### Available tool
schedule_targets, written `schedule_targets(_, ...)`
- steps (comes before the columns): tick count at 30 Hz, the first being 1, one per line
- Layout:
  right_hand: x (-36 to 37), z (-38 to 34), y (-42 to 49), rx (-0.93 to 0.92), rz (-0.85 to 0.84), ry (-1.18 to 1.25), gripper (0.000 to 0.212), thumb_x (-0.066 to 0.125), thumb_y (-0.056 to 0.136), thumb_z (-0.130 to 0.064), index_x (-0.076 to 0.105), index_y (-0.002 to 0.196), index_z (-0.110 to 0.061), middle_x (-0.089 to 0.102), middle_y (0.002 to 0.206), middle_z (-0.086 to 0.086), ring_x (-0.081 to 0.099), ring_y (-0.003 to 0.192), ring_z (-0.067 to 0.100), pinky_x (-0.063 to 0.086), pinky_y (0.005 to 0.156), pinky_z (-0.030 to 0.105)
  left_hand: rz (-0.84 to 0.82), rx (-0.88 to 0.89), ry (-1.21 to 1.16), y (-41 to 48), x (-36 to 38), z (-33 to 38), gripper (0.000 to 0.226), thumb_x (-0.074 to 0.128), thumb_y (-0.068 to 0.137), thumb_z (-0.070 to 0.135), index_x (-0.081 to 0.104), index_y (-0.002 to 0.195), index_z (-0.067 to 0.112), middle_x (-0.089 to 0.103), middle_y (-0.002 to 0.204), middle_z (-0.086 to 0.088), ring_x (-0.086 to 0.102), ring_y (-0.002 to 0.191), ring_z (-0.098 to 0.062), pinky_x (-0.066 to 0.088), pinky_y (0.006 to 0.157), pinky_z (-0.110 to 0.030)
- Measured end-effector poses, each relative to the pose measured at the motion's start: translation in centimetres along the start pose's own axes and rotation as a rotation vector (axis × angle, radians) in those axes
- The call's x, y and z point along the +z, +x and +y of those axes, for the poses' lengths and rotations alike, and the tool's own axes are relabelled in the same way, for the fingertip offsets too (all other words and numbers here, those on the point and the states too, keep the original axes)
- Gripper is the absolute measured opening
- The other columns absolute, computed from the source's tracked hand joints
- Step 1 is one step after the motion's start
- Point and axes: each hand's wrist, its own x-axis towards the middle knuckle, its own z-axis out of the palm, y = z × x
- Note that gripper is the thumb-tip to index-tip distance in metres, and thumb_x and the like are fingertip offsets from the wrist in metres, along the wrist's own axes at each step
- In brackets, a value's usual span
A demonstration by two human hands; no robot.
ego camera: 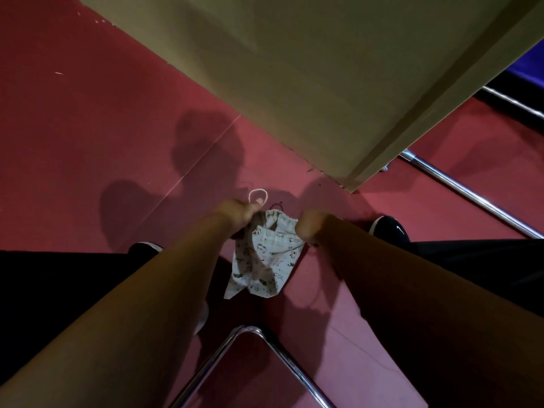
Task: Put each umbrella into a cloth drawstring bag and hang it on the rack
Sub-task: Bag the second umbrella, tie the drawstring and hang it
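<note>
The cloth bag (265, 260) hangs mouth-up, its length dropping below both hands. The left hand (239, 212) and right hand (309, 228) each pinch an opposite side of the rim, equally near.

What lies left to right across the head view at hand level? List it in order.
left shoe → left hand → cloth drawstring bag, held at its mouth by both hands → right hand → right shoe → chrome tube
</note>
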Motion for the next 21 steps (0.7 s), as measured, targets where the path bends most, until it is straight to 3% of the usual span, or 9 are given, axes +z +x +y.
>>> schedule_targets(2, 0.3, 0.0, -0.1, 0.001, -0.019, -0.021, 0.005, 0.064, 0.099, -0.015, 0.069, 0.101, -0.013, 0.070, 0.109, 0.015, 0.062, 0.085, 0.028, 0.044, 0.048, 0.028, -0.066, 0.015, 0.075, -0.1, -0.3, -0.5, 0.064, 0.077, 0.083, 0.069, 0.074, 0.107, 0.010, 0.076, 0.099, -0.014, 0.074, 0.093, -0.032, 0.064, 0.089, -0.046)
schedule_targets(4, 0.6, 0.0, -0.4, 0.022, -0.098, -0.037, 0.025, 0.061, 0.105, -0.015, 0.063, 0.081, -0.011, 0.068, 0.082, 0.009, 0.062, 0.058, 0.019, 0.042, 0.032, 0.021, -0.125, 0.030, 0.175, -0.6, -0.4, -0.5, 0.054, 0.087, 0.078, 0.057, 0.075, 0.103, 0.010, 0.075, 0.095, -0.011, 0.073, 0.091, -0.029, 0.063, 0.083, -0.042)
schedule_targets(6, 0.9, 0.0, -1.1, 0.019, -0.155, -0.030, 0.030, 0.056, 0.106, -0.010, 0.062, 0.077, -0.005, 0.067, 0.073, 0.011, 0.060, 0.044, 0.015, 0.039, 0.030, 0.018, -0.144, 0.023, 0.237, -0.7, -0.1, -0.7, 0.032, 0.090, 0.083, 0.029, 0.074, 0.100, 0.007, 0.074, 0.092, -0.011, 0.072, 0.087, -0.028, 0.063, 0.078, -0.040)
schedule_targets(9, 1.3, 0.3, -2.4, 0.001, -0.135, -0.027, 0.026, 0.068, 0.098, -0.009, 0.058, 0.074, -0.011, 0.062, 0.073, 0.007, 0.061, 0.057, 0.021, 0.043, 0.036, 0.022, -0.180, 0.004, 0.343, -0.8, 0.4, -1.3, 0.017, 0.074, 0.093, 0.001, 0.073, 0.110, 0.003, 0.073, 0.111, -0.022, 0.072, 0.091, -0.031, 0.065, 0.086, -0.046)
schedule_targets(11, 1.8, 1.1, -2.8, 0.009, -0.163, -0.038, 0.025, 0.072, 0.096, -0.013, 0.060, 0.074, -0.011, 0.064, 0.077, 0.007, 0.062, 0.073, 0.027, 0.046, 0.053, 0.025, -0.249, 0.028, 0.435, -1.0, 1.2, -1.7, 0.017, 0.066, 0.096, -0.005, 0.072, 0.110, 0.003, 0.072, 0.105, -0.020, 0.070, 0.081, -0.027, 0.064, 0.070, -0.037)
schedule_targets(13, 2.3, 1.8, -3.9, 0.027, -0.172, -0.089, 0.010, 0.070, 0.097, -0.017, 0.070, 0.090, -0.010, 0.068, 0.094, 0.011, 0.061, 0.083, 0.027, 0.045, 0.070, 0.027, -0.291, 0.056, 0.525, -1.7, 2.4, -2.0, 0.013, 0.062, 0.100, -0.003, 0.071, 0.105, 0.004, 0.069, 0.089, -0.015, 0.066, 0.066, -0.022, 0.058, 0.055, -0.029)
schedule_targets(15, 2.7, 2.7, -4.5, 0.063, -0.191, -0.152, 0.017, 0.073, 0.095, -0.018, 0.074, 0.111, -0.010, 0.067, 0.101, 0.010, 0.063, 0.091, 0.029, 0.047, 0.076, 0.028, -0.320, 0.075, 0.563, -2.2, 4.0, -2.3, 0.012, 0.062, 0.102, 0.004, 0.070, 0.095, 0.007, 0.066, 0.081, -0.013, 0.062, 0.062, -0.021, 0.059, 0.060, -0.031)
schedule_targets(18, 3.3, 4.2, -4.9, 0.080, -0.179, -0.149, 0.017, 0.072, 0.096, -0.015, 0.075, 0.112, -0.011, 0.072, 0.104, 0.012, 0.071, 0.096, 0.030, 0.057, 0.078, 0.034, -0.368, 0.112, 0.629, -2.6, 6.4, -2.8, 0.013, 0.062, 0.102, 0.015, 0.071, 0.096, 0.007, 0.068, 0.081, -0.011, 0.065, 0.065, -0.023, 0.064, 0.067, -0.037)
schedule_targets(21, 4.1, 5.4, -4.8, 0.088, -0.159, -0.197, 0.023, 0.065, 0.097, -0.017, 0.078, 0.111, -0.003, 0.076, 0.118, 0.018, 0.072, 0.113, 0.034, 0.058, 0.098, 0.041, -0.407, 0.220, 0.712, -3.6, 8.0, -2.6, 0.017, 0.058, 0.104, 0.024, 0.071, 0.103, 0.012, 0.072, 0.097, -0.011, 0.068, 0.070, -0.021, 0.061, 0.071, -0.035)
